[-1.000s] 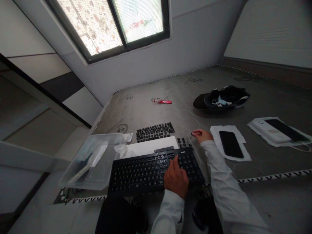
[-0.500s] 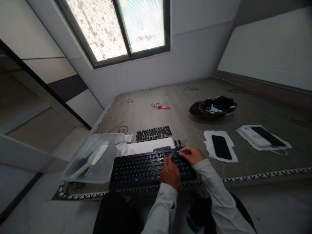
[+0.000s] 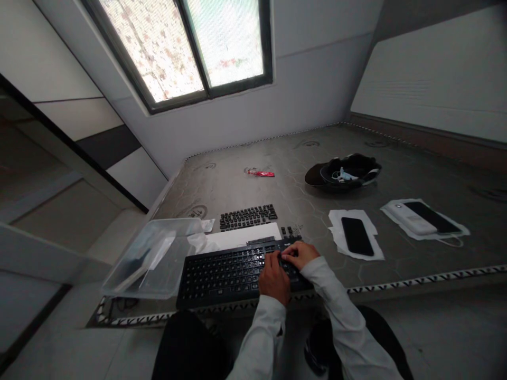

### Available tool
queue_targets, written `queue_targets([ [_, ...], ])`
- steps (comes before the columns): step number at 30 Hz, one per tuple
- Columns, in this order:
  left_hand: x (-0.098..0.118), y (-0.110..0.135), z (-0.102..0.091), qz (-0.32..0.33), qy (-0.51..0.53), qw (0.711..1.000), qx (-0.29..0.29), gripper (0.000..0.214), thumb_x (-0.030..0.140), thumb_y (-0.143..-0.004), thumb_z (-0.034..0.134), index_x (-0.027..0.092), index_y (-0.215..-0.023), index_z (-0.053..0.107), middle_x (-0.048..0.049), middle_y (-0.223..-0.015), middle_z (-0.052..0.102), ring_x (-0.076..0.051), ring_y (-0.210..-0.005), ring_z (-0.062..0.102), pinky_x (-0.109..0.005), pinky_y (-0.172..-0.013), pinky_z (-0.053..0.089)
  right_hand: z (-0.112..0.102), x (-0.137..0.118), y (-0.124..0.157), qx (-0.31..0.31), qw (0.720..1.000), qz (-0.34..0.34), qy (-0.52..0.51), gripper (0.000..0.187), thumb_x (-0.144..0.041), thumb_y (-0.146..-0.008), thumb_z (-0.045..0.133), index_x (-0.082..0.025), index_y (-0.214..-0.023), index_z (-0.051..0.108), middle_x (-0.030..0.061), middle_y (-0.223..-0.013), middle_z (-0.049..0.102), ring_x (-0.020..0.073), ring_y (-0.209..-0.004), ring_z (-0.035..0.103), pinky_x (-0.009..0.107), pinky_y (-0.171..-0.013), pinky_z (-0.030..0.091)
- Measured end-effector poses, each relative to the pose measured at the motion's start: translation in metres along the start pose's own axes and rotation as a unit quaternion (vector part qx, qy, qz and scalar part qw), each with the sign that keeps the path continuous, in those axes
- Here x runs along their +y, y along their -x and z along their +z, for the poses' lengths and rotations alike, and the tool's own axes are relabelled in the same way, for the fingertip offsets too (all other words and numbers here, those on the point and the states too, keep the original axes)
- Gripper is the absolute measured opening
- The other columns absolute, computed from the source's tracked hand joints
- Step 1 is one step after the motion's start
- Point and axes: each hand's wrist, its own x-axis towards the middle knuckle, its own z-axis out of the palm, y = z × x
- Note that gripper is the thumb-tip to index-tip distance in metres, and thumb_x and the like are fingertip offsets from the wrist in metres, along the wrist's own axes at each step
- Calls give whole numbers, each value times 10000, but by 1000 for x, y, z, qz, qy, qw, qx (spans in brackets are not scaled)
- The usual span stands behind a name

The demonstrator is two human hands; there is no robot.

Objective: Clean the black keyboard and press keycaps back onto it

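A black keyboard (image 3: 222,274) lies along the near edge of the mattress, with most of its keycaps off. My left hand (image 3: 274,279) rests over its right half, fingers bent and pressed together at the tips. Beside it my right hand (image 3: 304,255) is closed in a pinch, its fingertips close to those of the left. Whatever is between the fingers of either hand is too small to make out. Behind the keyboard, loose black keycaps (image 3: 249,215) lie in rows, and a smaller group of keycaps (image 3: 288,231) sits to their right.
An open clear plastic box (image 3: 150,264) stands left of the keyboard, next to a white sheet (image 3: 241,236). To the right, a phone (image 3: 357,236) and a white device (image 3: 415,219) lie on paper. Farther back are a dark cap (image 3: 348,174) and a red object (image 3: 261,173).
My right hand has moved left and slightly down over the keyboard, bringing its fingertips up to my left hand. The left hand stays in about the same place.
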Motion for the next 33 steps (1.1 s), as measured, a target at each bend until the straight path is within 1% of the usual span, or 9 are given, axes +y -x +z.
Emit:
queue_targets([
  [5, 0, 1, 0, 8, 0, 1000, 8, 396, 69, -801, 436, 211, -1163, 508, -56, -1099, 573, -161, -916, 610, -246, -753, 483, 0, 0, 0, 5, 1000, 13, 5, 144, -275, -686, 657, -196, -773, 739, 48, -789, 707, 175, -757, 635, 261, -708, 447],
  [12, 0, 1, 0, 13, -14, 1000, 9, 391, 80, -798, 451, 209, -1162, 515, -56, -1076, 580, -169, -873, 617, -254, -718, 486, -1, -1, 1, -1, 1000, 3, -1, 114, -251, -682, 654, -209, -747, 738, 38, -779, 710, 175, -763, 635, 258, -700, 445],
  [18, 0, 1, 1, 13, -6, 1000, 18, 389, 67, -790, 460, 212, -1146, 522, -51, -1073, 583, -163, -882, 614, -247, -726, 480, 0, -1, 0, 5, 1000, 2, 7, 98, -246, -677, 655, -220, -723, 737, 29, -752, 711, 169, -739, 635, 253, -682, 444],
  [23, -2, 1, 1, 6, 34, 999, 23, 256, 86, -810, 459, 213, -988, 592, -34, -984, 598, -143, -830, 616, -231, -726, 480, 4, 3, -2, 21, 1000, 5, 2, 104, -277, -665, 674, -215, -726, 731, 25, -746, 708, 167, -719, 635, 255, -670, 448],
  [27, -6, 2, 3, 22, 60, 997, 39, 283, 82, -810, 468, 226, -994, 628, -25, -943, 617, -133, -840, 611, -223, -775, 474, 6, 6, -3, 28, 1000, 4, 2, 111, -286, -667, 678, -206, -729, 724, 25, -748, 707, 166, -718, 635, 257, -680, 451],
  [33, -12, 2, 9, 47, 38, 997, 42, 247, 125, -831, 478, 231, -947, 670, -11, -830, 619, -115, -754, 604, -201, -715, 466, 7, 4, -3, 22, 1000, 13, 4, 122, -303, -664, 685, -205, -726, 721, 26, -763, 713, 169, -735, 639, 257, -684, 452],
])
